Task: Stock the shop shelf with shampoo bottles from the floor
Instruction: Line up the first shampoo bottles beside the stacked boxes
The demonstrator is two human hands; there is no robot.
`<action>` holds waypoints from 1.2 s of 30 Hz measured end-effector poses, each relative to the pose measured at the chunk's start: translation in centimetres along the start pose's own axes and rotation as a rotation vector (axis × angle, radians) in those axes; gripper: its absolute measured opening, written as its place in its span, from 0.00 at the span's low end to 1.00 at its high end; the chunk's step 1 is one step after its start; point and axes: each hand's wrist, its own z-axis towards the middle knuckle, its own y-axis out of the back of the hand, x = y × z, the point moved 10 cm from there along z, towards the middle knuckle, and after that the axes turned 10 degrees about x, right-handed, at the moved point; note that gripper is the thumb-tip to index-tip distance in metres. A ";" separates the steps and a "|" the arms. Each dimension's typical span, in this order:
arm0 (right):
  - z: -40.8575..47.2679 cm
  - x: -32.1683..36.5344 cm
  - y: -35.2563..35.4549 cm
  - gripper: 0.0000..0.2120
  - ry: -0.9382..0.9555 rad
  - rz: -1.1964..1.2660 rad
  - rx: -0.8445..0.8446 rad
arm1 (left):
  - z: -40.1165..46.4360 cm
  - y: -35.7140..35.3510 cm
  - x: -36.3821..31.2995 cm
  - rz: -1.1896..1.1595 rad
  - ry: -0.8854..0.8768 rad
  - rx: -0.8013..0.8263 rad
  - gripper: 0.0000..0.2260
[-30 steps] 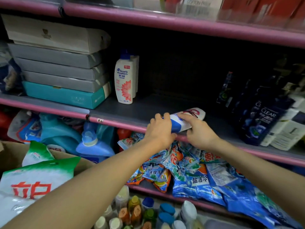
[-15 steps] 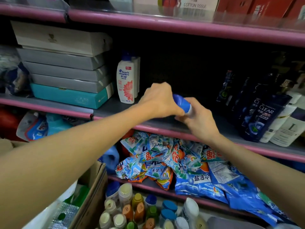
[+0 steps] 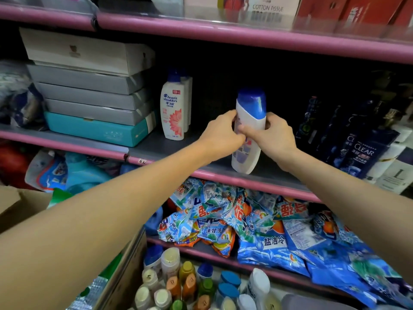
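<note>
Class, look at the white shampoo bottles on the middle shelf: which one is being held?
The blue-capped bottle, gripped by the left hand and right hand; the flower-labelled bottle stands untouched beside the boxes.

Both arms bare, stretched forward and up from the bottom corners, converging mid-frame above the front edge of the shelf (image 3: 257, 177). Left forearm comes in long from lower left, wrist straight. Left hand (image 3: 220, 135) has its back toward the viewer, fingers curled round the left side of the shampoo bottle (image 3: 249, 130), thumb up near its shoulder. Right forearm enters from lower right, wrist bent slightly inward. Right hand (image 3: 272, 136) grips the bottle's right side, fingers wrapped behind, thumb reaching across the front toward the left hand. Hands nearly touch at the thumbs. Both hold at mid-body, below the cap. Fingertips behind the bottle are hidden.
</note>
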 end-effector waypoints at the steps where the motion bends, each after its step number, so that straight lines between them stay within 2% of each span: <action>1: 0.1 -0.2 0.2 0.22 -0.026 -0.022 -0.017 | 0.1 -0.8 0.3 -0.001 0.006 0.035 0.26; 6: 0.4 -1.4 0.5 0.25 -0.159 0.028 -0.006 | 0.7 -3.6 0.8 -0.124 0.023 0.095 0.37; 12: -0.7 -2.4 -1.3 0.26 -0.228 0.116 0.084 | 1.6 -4.4 1.4 -0.238 0.011 0.041 0.40; 16: -1.3 -3.4 -2.8 0.25 -0.227 0.237 0.169 | 2.0 -4.3 3.1 -0.150 0.093 0.019 0.37; 20: -1.1 -5.7 -2.8 0.28 -0.293 0.219 0.168 | 2.4 -4.7 4.4 -0.063 0.149 -0.012 0.31; 23: -0.7 -6.8 -3.6 0.32 -0.355 0.256 0.225 | 2.7 -4.3 5.1 -0.029 0.141 -0.060 0.26; 26: -0.5 -6.4 -5.4 0.35 -0.300 0.328 0.328 | 2.9 -4.0 5.7 -0.039 0.101 -0.020 0.25; 30: -0.2 -7.1 -6.1 0.29 -0.297 0.412 0.305 | 3.2 -2.9 6.7 -0.029 0.076 0.026 0.22; 33: -0.3 -7.2 -5.7 0.23 -0.291 0.396 0.332 | 3.4 -1.3 7.3 -0.132 0.089 -0.052 0.19; 36: 0.4 -5.8 -3.8 0.24 -0.179 0.245 0.306 | 3.9 1.2 6.0 -0.317 0.062 -0.182 0.29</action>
